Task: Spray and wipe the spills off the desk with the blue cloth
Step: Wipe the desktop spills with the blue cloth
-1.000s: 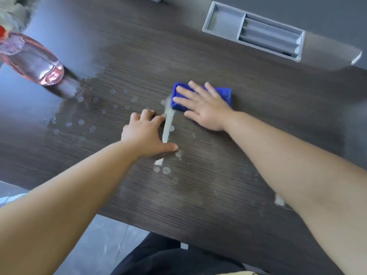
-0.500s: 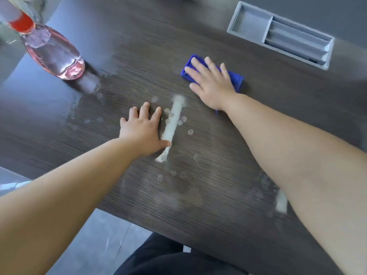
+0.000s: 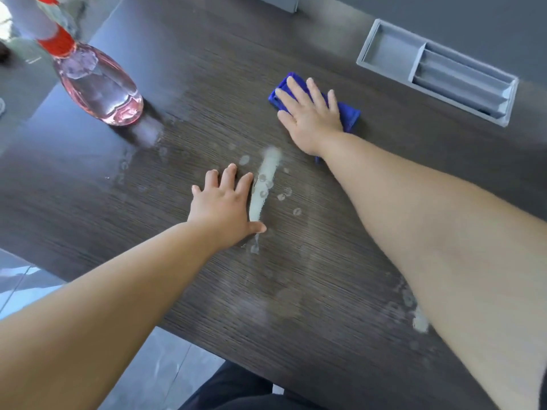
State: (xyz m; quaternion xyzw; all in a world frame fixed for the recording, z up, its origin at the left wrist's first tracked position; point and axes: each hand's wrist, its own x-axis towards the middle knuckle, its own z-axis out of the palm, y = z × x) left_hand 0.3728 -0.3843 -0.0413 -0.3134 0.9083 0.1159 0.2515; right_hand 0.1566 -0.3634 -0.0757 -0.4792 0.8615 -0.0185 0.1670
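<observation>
The right hand (image 3: 310,113) lies flat on the folded blue cloth (image 3: 350,113), fingers straight and spread, pressing it onto the bench (image 3: 207,99) rather than gripping it. That flat press suits wiping, since it spreads the load across the whole pad. The cloth sits far of centre, just beyond the far end of a pale streak of spill (image 3: 263,184), so it looks placed to be drawn along it. The left hand (image 3: 222,202) is also released, palm down on the wood with its fingers fanned, just left of the streak; its thumb reaches across the near end. It holds nothing and probably serves as a brace while the person leans in. Round droplets (image 3: 297,211) dot the wood on both sides of the streak, which suggests the spraying is done and the wiping is under way. A 2nd, smaller spill (image 3: 420,322) shows at the near right, partly hidden by the right forearm, so at least 2 patches are left to clear. The spray bottle (image 3: 97,84) of pink liquid stands at the far left, well apart from both hands and out of the wiping path, and a grey tray (image 3: 438,72) is set into the far right of the bench.
</observation>
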